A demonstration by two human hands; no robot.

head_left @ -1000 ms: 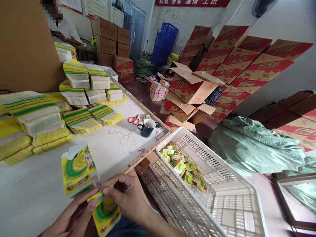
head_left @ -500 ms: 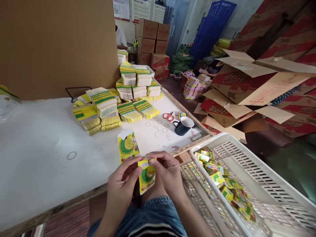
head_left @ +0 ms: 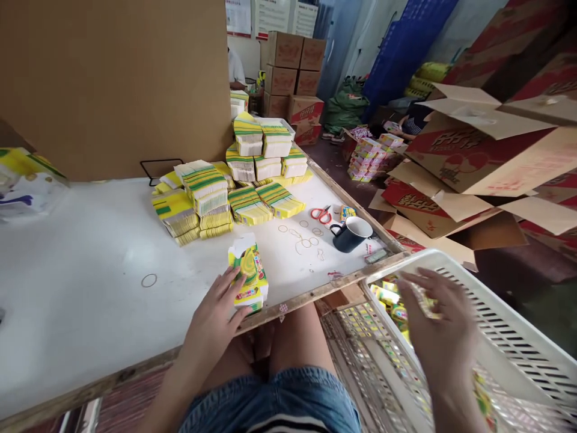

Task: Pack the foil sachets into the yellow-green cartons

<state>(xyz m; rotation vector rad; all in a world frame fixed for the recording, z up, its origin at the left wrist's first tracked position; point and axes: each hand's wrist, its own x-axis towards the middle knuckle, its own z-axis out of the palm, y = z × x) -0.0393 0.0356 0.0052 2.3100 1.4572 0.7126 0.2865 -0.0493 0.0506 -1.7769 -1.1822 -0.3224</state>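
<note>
My left hand (head_left: 222, 307) rests at the table's front edge, its fingers spread over a small stack of flat yellow-green cartons (head_left: 255, 270) and touching it. Over the white plastic basket (head_left: 491, 294) is my right hand (head_left: 439, 325), fingers apart and slightly blurred, with nothing visible in it. Small yellow packets (head_left: 387, 294) lie in the basket below, partly hidden by that hand. Bundles of flat yellow and green cartons (head_left: 202, 192) are piled farther back on the white table (head_left: 103, 319).
A dark mug (head_left: 351, 236), red-handled scissors (head_left: 321, 215) and several rubber bands (head_left: 306, 242) are on the table's right part. Open cardboard boxes (head_left: 469, 150) stand at the right. A person (head_left: 235, 67) sits beyond the table.
The small yellow packet that both hands held is gone from them. My right hand has moved right over the basket, and my left hand has come down onto the carton stack. The view has shifted left.
</note>
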